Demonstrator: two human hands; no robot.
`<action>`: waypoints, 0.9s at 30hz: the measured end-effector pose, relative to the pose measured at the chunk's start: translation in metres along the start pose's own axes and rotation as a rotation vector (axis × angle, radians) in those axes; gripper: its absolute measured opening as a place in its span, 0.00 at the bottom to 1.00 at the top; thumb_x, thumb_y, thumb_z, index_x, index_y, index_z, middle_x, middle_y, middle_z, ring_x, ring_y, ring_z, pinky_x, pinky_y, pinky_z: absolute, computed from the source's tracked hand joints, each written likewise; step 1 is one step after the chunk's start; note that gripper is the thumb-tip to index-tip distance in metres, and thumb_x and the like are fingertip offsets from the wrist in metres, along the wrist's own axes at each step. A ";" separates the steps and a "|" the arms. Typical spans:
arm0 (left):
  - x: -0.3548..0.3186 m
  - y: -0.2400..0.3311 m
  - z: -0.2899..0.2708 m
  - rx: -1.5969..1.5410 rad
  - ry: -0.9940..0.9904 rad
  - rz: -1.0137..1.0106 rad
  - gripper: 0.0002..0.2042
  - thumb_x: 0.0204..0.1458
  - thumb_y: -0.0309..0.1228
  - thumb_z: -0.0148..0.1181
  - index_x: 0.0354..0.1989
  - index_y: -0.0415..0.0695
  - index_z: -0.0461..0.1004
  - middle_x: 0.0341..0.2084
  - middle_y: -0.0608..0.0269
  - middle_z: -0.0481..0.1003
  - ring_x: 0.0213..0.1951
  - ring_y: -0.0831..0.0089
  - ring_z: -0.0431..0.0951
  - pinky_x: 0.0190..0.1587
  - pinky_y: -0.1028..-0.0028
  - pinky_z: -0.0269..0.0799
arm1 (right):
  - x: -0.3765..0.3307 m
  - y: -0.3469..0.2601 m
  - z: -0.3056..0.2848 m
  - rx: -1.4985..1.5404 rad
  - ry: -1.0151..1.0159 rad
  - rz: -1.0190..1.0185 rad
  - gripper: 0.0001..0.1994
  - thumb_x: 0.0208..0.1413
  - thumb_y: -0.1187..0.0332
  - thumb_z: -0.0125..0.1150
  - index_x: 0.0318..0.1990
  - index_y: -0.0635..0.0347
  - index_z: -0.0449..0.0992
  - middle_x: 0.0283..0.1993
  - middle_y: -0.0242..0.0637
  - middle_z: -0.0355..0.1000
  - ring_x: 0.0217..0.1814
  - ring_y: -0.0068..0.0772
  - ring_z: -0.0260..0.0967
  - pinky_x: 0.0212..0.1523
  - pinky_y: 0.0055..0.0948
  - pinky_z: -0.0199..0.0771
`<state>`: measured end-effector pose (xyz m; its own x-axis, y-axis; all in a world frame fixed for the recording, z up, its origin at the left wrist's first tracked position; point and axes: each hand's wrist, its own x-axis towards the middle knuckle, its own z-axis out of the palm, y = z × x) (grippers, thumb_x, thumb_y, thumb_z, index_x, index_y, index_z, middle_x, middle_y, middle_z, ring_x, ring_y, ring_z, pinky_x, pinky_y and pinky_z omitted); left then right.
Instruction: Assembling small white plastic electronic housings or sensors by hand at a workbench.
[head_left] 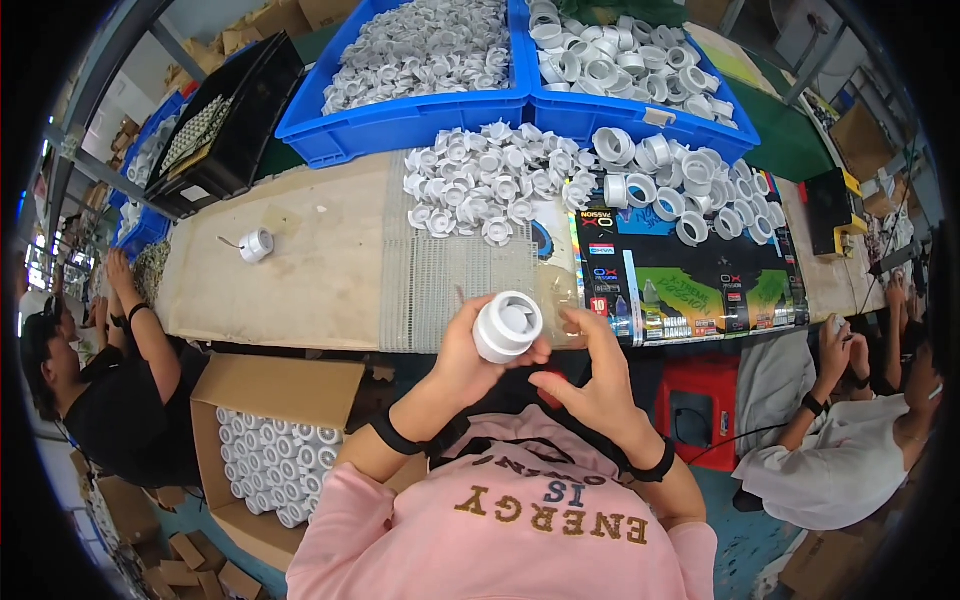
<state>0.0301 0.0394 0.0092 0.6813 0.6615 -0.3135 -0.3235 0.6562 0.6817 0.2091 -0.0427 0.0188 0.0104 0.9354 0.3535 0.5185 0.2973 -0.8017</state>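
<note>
Table (pixel 290 300), one, pale and scuffed, running across the frame's middle, in a workroom with metal shelving at upper left and a blue-green floor below; people sit at work at the far left and far right. Laid on the table: one grey ribbed mat (pixel 460 290) at centre, one glossy dark printed sheet (pixel 700 290) right of centre. Blue bins, two, smooth plastic, top of frame: the left bin (pixel 420 123) full of finned white pieces, the right bin (pixel 600 112) of white rings. Loose heaps, two, before the bins: finned pieces (pixel 475 175), small and vaned; rings (pixel 690 185), short, round, hollow; both too jumbled to count. White fitting (pixel 257 245), one, with a thin lead, lying alone left of centre. Cardboard box (pixel 285 385), one, open, lower left, packed with rows of white cylinders. Stool (pixel 700 400), one, red plastic, right of centre. White cup-shaped part (pixel 508 328), one, round-rimmed, vanes inside, at centre frame, in the left hand (pixel 462 350), whose fingers curl about it. Right hand (pixel 600 385), beside it, thumb and forefinger spread; something red shows at the thumb, though whether hidden fingers grip it cannot be told.
</note>
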 end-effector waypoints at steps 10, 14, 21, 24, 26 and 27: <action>-0.001 -0.026 0.014 -0.870 -0.303 -0.267 0.24 0.60 0.43 0.32 0.50 0.38 0.68 0.44 0.47 0.71 0.45 0.49 0.72 0.51 0.55 0.67 | 0.017 -0.006 0.007 -0.237 0.060 -0.257 0.29 0.32 0.69 0.72 0.49 0.61 0.73 0.54 0.46 0.64 0.54 0.50 0.64 0.51 0.41 0.66; -0.020 -0.013 -0.008 -0.558 -0.200 -0.063 0.25 0.61 0.48 0.36 0.51 0.38 0.67 0.40 0.47 0.73 0.43 0.54 0.73 0.49 0.61 0.69 | 0.020 -0.011 0.015 -0.230 -0.003 -0.222 0.30 0.33 0.67 0.73 0.48 0.63 0.70 0.54 0.47 0.66 0.54 0.51 0.64 0.52 0.43 0.65; -0.062 0.087 -0.140 1.533 1.139 0.622 0.30 0.32 0.38 0.75 0.44 0.38 0.68 0.38 0.51 0.71 0.43 0.58 0.72 0.45 0.64 0.68 | 0.000 0.054 -0.012 -0.193 0.215 0.106 0.22 0.44 0.77 0.63 0.50 0.66 0.67 0.46 0.45 0.67 0.44 0.40 0.67 0.42 0.30 0.66; -0.076 0.121 -0.205 1.852 1.335 0.598 0.30 0.30 0.39 0.74 0.45 0.42 0.71 0.48 0.45 0.67 0.52 0.48 0.66 0.49 0.54 0.64 | 0.001 0.077 -0.012 -0.190 0.252 0.114 0.16 0.46 0.82 0.57 0.46 0.67 0.68 0.44 0.45 0.68 0.42 0.41 0.66 0.41 0.32 0.65; -0.077 0.145 -0.228 2.025 1.422 0.610 0.31 0.29 0.40 0.74 0.46 0.44 0.72 0.54 0.44 0.64 0.57 0.45 0.61 0.52 0.49 0.60 | -0.004 0.096 -0.004 -0.246 0.283 0.048 0.14 0.46 0.82 0.57 0.44 0.67 0.69 0.42 0.46 0.68 0.42 0.43 0.66 0.42 0.34 0.65; -0.073 0.158 -0.237 1.954 1.368 0.436 0.31 0.29 0.42 0.74 0.47 0.46 0.73 0.57 0.43 0.61 0.59 0.42 0.57 0.53 0.46 0.57 | -0.004 0.102 -0.002 -0.312 0.305 -0.007 0.13 0.46 0.82 0.56 0.42 0.68 0.69 0.41 0.47 0.68 0.41 0.46 0.66 0.42 0.36 0.66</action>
<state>-0.2265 0.1805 -0.0165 -0.1103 0.8978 0.4263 0.9906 0.0643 0.1210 0.2638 -0.0162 -0.0636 0.2338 0.8204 0.5217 0.7525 0.1871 -0.6314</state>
